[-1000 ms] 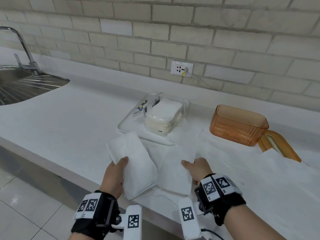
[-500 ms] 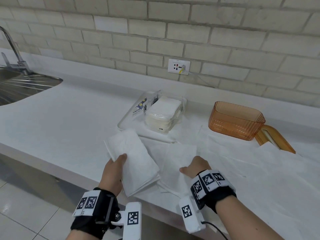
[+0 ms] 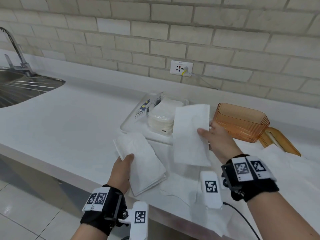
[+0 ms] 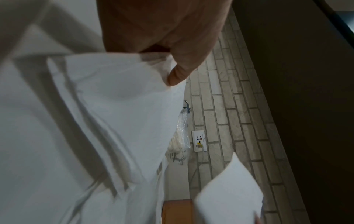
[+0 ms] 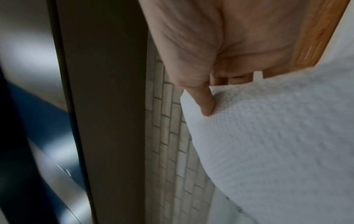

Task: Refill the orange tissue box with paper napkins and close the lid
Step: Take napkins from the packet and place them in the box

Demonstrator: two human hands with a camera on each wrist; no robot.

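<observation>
Your right hand (image 3: 219, 141) pinches a folded napkin (image 3: 190, 134) with the orange tissue box (image 3: 242, 122) just beyond at one o'clock, long axis crosswise; your left hand (image 3: 121, 168), farther away, grips the napkin stack (image 3: 143, 161).

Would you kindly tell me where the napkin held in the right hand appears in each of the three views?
Head: napkin mid-frame, held up by the right hand.
Left wrist: its corner at bottom right.
Right wrist: napkin fills the right side, under the thumb.
Shared landmark: the brick wall, seen in all three.
</observation>
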